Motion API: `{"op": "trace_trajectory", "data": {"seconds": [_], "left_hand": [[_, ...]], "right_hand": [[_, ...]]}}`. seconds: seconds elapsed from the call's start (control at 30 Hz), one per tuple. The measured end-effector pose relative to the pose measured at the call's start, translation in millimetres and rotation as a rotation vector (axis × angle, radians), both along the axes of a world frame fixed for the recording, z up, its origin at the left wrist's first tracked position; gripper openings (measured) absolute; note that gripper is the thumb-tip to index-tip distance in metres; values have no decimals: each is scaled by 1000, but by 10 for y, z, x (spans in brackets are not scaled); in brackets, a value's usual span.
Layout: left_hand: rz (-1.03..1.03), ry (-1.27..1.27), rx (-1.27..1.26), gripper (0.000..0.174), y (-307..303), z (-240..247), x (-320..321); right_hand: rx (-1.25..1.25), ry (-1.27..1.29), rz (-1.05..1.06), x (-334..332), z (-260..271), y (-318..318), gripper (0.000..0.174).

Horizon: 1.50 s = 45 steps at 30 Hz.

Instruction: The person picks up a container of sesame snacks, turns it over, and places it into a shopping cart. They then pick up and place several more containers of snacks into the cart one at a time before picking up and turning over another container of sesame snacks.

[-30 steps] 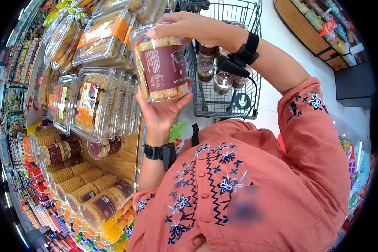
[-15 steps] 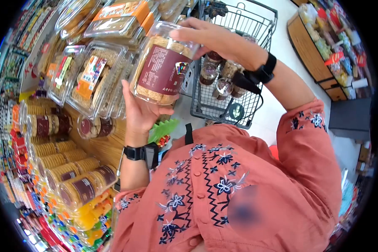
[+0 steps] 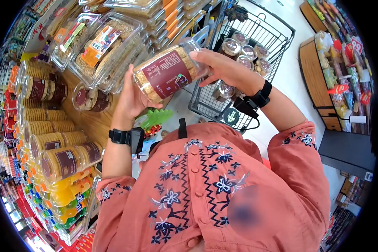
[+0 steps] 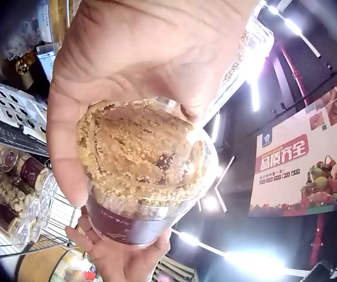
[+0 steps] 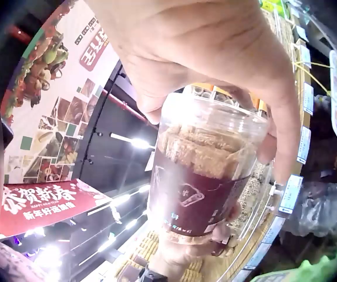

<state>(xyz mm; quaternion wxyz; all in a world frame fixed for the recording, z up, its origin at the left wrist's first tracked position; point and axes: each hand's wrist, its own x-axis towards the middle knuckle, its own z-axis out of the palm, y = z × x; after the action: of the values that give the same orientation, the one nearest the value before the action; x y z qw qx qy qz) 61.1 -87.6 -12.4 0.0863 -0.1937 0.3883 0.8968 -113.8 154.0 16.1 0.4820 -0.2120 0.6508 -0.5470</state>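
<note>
Both hands hold a clear plastic jar (image 3: 167, 76) of golden, crumb-coated snack sticks with a maroon label, tilted in front of the chest. At its base, my left hand (image 3: 129, 101) grips it with the thumb along one side. My right hand (image 3: 229, 69) grips the clear lid end. In the left wrist view, the fingers of the left hand (image 4: 139, 53) curl round the jar's bottom (image 4: 142, 153). From the right wrist view, the right hand (image 5: 215, 53) spans the top of the jar (image 5: 201, 182), thumb and fingers on opposite sides.
A shopping cart (image 3: 206, 107) with several lidded jars (image 3: 248, 52) stands ahead to the right. On the left, a wooden display (image 3: 82, 119) bears clear boxes of snacks (image 3: 103, 48) and rows of biscuit tubes (image 3: 67, 161). A wooden shelf (image 3: 314, 80) stands far right.
The jar has gone from nearly upright to a strong tilt, its lid end swinging right. Both hands stay on it, the left lower at the base. The view has shifted, showing more of the cart.
</note>
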Motion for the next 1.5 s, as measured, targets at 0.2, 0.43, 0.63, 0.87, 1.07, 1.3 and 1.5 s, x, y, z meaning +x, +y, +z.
{"op": "trace_trajectory", "data": {"seconds": [0.2,0.43,0.63,0.87,1.07,1.3,1.5], "left_hand": [[-14,44,-44,82,-83,-5,22],[-3,55,90,81,33,-11,-33],[-101,193,303,83,78,-20,-129],[-112,278,295,86,93,76,-337],[-143,264,231,84,68,24,-377],[-156,256,223,84,44,20,-392],[-181,332,449,84,143,-11,-381]], "right_hand": [[47,28,129,-23,181,17,119],[18,223,119,-147,278,-62,106],[-41,276,179,-398,354,-156,95],[-17,354,238,-624,735,-199,89],[20,428,225,-541,789,-123,100],[19,422,246,-604,746,-129,104],[62,452,203,-568,976,-173,106]]}}
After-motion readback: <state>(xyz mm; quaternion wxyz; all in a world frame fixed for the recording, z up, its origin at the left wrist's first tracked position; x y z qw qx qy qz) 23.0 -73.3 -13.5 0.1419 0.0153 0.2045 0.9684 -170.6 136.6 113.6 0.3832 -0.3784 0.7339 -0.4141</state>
